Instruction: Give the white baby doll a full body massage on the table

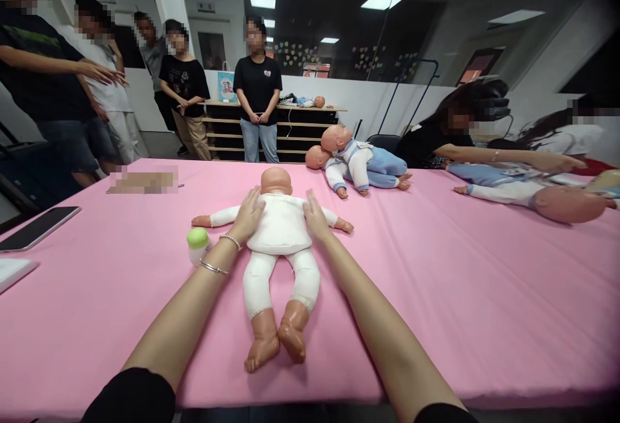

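A baby doll with a white cloth body lies on the pink-covered table, its head away from me and its arms spread sideways. Its bare feet point toward the near edge. My left hand rests along the left side of the doll's upper body, fingers stretched out. On the other side, my right hand lies against the doll near its shoulder, fingers extended and slightly blurred. Neither hand is closed around anything. Beside my left forearm stands a small white jar with a green lid, partly hidden by the arm.
Two dressed dolls lie overlapping at the table's far side. Another doll lies at right, near a person in a headset. A tablet and a white object lie at left. Several people stand beyond the table.
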`<state>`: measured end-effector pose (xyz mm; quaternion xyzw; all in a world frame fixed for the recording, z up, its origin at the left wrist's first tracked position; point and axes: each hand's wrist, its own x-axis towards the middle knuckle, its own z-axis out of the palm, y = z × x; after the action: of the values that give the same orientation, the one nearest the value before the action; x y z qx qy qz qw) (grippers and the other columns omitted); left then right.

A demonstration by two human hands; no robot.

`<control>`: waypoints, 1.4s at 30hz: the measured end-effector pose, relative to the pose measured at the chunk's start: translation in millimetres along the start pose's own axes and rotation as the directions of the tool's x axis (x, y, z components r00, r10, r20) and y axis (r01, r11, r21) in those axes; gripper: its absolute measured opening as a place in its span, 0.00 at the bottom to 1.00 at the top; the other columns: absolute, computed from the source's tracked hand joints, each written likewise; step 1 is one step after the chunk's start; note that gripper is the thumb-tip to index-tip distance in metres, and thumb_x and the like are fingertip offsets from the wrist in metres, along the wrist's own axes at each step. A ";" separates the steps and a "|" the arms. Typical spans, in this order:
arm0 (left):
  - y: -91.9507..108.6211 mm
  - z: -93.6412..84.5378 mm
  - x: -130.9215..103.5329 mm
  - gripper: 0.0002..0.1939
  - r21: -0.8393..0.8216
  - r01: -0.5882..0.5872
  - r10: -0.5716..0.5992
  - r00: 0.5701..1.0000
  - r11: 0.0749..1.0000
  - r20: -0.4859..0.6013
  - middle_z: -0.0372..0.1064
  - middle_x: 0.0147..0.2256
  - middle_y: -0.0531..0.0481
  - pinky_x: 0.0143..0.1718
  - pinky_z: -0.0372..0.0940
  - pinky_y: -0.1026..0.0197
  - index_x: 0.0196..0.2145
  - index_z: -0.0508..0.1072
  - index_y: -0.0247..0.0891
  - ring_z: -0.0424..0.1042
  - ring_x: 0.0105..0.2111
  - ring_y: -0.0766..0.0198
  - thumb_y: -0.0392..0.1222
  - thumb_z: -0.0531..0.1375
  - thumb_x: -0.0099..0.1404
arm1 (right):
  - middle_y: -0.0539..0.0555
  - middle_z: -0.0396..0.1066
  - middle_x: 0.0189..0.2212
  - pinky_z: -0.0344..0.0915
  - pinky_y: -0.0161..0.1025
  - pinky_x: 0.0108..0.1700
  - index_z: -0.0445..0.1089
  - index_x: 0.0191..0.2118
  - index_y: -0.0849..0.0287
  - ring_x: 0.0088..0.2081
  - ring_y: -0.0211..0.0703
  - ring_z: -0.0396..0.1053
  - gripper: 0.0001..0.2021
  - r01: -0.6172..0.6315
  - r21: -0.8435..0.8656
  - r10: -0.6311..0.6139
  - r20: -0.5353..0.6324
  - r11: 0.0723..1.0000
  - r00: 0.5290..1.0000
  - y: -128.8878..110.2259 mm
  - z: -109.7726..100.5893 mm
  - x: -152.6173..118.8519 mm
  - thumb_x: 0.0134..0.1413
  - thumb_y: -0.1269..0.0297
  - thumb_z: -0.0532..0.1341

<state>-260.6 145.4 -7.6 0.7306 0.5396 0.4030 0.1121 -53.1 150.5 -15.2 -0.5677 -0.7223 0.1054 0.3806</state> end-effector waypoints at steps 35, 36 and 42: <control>85.8 -106.1 -151.2 0.14 -0.554 -0.139 0.553 0.434 0.821 0.711 0.72 0.43 0.47 0.53 0.61 0.55 0.46 0.73 0.44 0.69 0.47 0.59 0.40 0.54 0.64 | 0.56 0.68 0.50 0.55 0.47 0.57 0.64 0.54 0.54 0.54 0.43 0.62 0.18 0.379 0.421 -0.565 0.657 0.824 0.500 -75.0 -100.0 -159.2 0.59 0.64 0.52; 93.4 -111.9 -146.6 0.13 -0.581 -0.063 0.557 0.385 0.811 0.736 0.74 0.39 0.47 0.47 0.65 0.59 0.44 0.74 0.42 0.72 0.41 0.61 0.40 0.53 0.64 | 0.55 0.70 0.47 0.60 0.43 0.53 0.66 0.52 0.55 0.50 0.42 0.66 0.17 0.332 0.459 -0.566 0.679 0.824 0.467 -82.4 -107.6 -154.2 0.59 0.64 0.52; 98.9 -98.4 -77.1 0.18 -0.471 -0.042 0.309 0.806 0.881 0.505 0.73 0.28 0.48 0.34 0.67 0.63 0.30 0.75 0.34 0.72 0.30 0.64 0.48 0.51 0.65 | 0.52 0.75 0.32 0.68 0.35 0.37 0.73 0.39 0.58 0.32 0.38 0.72 0.12 0.271 0.487 -0.465 0.337 0.830 0.819 -106.4 -107.4 -80.8 0.57 0.59 0.56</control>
<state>-268.5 12.2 79.4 0.8203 0.3051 0.2872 0.3893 -54.6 12.3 86.2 -0.2794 -0.8476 0.3056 0.3319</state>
